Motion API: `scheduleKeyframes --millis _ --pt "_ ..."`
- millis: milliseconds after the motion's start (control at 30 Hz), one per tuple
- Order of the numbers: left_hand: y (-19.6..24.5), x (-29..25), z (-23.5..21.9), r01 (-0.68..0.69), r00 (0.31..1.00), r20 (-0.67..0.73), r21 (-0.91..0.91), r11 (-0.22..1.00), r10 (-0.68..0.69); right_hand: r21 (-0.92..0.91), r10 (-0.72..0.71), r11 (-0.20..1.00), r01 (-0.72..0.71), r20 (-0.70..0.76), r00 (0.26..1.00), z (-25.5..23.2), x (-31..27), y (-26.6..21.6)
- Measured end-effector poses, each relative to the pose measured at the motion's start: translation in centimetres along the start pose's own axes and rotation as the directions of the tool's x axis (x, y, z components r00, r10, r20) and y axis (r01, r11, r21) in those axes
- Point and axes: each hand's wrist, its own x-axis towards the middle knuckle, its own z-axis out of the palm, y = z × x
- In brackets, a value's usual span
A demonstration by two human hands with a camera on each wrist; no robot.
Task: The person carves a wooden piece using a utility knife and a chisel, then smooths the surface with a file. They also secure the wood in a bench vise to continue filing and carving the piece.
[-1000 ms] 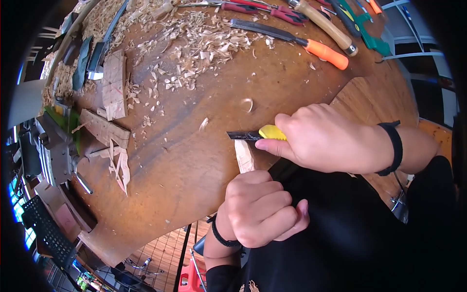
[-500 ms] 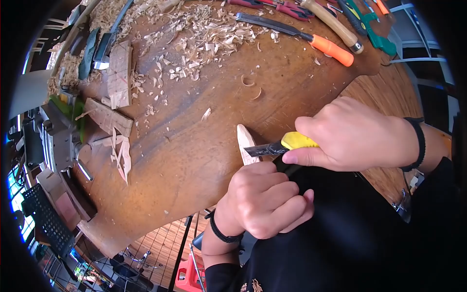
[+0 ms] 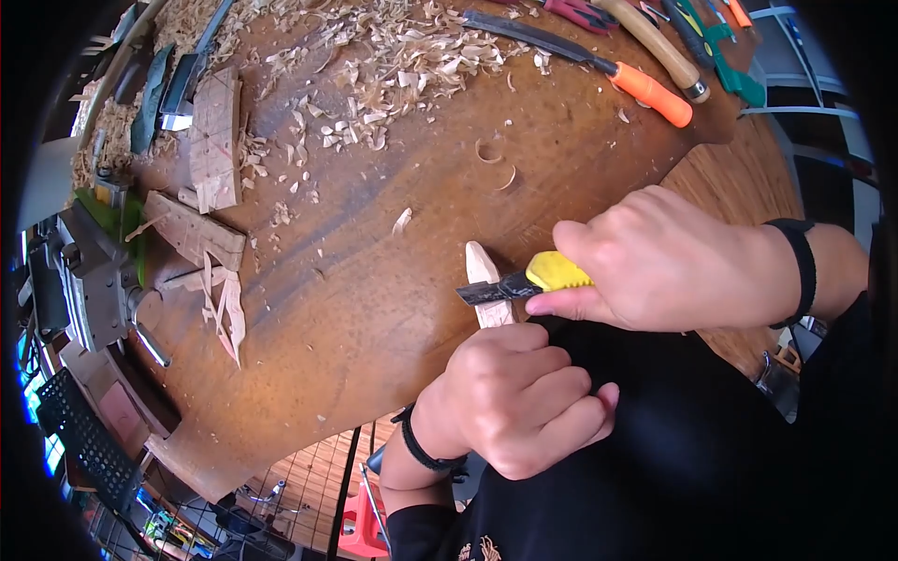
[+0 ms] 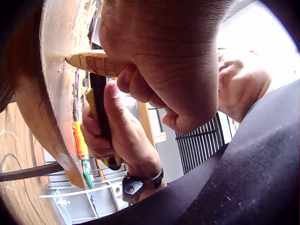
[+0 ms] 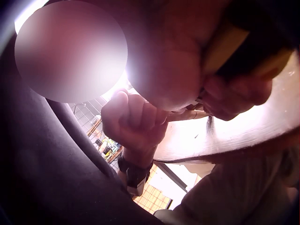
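My left hand [image 3: 514,397] grips a pale piece of wood [image 3: 482,266] at the table's near edge, its tapered tip pointing away from me. In my right hand [image 3: 669,262] is a yellow and black utility knife [image 3: 558,271], its dark blade lying across the wood just beyond my left fist. The left wrist view shows the wood [image 4: 96,63] coming out of the left fist [image 4: 159,61], with the right hand [image 4: 124,131] around the knife below it. In the right wrist view the knife [image 5: 234,51] is blurred and close.
Wood shavings [image 3: 402,70] cover the table's [image 3: 355,299] far part. An orange-handled chisel [image 3: 650,93] and a wooden-handled tool [image 3: 655,47] lie at the far right. Flat wood offcuts [image 3: 217,140] and a metal vise [image 3: 94,271] are on the left.
The blade has gone from the wood's tip down towards my left fist, then slightly left across the wood over the last half second. Both hands keep their grips.
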Motion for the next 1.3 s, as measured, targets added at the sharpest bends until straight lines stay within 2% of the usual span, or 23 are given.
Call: scheduleKeyframes --millis 133,233,333,400,467,633,933,1000,1167,1233,1300 --pt "0.4 0.3 0.2 0.047 0.998 -0.032 0.022 0.999 -0.046 -0.005 -0.009 1.000 0.008 -0.042 0.999 0.3 -0.1 0.1" --pt "0.5 0.4 0.5 0.032 0.999 -0.009 0.064 0.997 -0.031 0.000 -0.019 1.000 0.019 -0.086 0.996 0.6 -0.5 0.1" --pt "0.4 0.2 0.6 0.028 1.000 0.012 0.081 0.996 -0.029 0.007 -0.018 1.000 0.019 -0.053 0.998 0.6 -0.9 0.1" --pt "0.3 0.1 0.6 0.032 0.999 0.013 0.079 0.996 -0.033 -0.031 0.044 0.999 -0.043 0.047 0.998 -0.1 -1.5 0.2" --pt "0.2 0.1 0.5 -0.001 0.998 0.057 0.074 0.997 -0.004 -0.043 0.047 0.998 -0.045 0.053 0.997 -0.2 -1.8 0.4" --pt "-0.3 -0.2 0.2 -0.038 0.999 0.039 0.025 0.999 0.037 -0.042 0.047 0.998 -0.043 0.080 0.996 -0.4 -1.1 0.4" --pt "-0.1 -0.1 -0.1 -0.021 0.999 0.044 -0.008 1.000 0.021 -0.084 0.049 0.995 -0.044 0.064 0.997 0.2 0.3 0.2" --pt "0.1 0.2 0.1 -0.014 0.999 0.048 -0.004 1.000 0.014 -0.133 0.030 0.991 -0.024 0.039 0.999 0.6 0.1 0.2" --pt "0.4 0.6 0.5 0.007 0.998 0.065 0.073 0.997 -0.011 -0.081 0.006 0.997 -0.011 -0.052 0.999 1.1 -0.8 0.5" --pt "0.3 0.5 0.7 0.012 0.999 0.038 0.069 0.998 -0.015 -0.069 0.000 0.998 -0.003 -0.047 0.999 1.2 -1.0 0.3" --pt "0.2 0.5 0.8 -0.002 0.998 0.062 0.075 0.997 -0.002 -0.109 0.048 0.993 -0.046 0.020 0.999 0.7 -1.2 0.3"
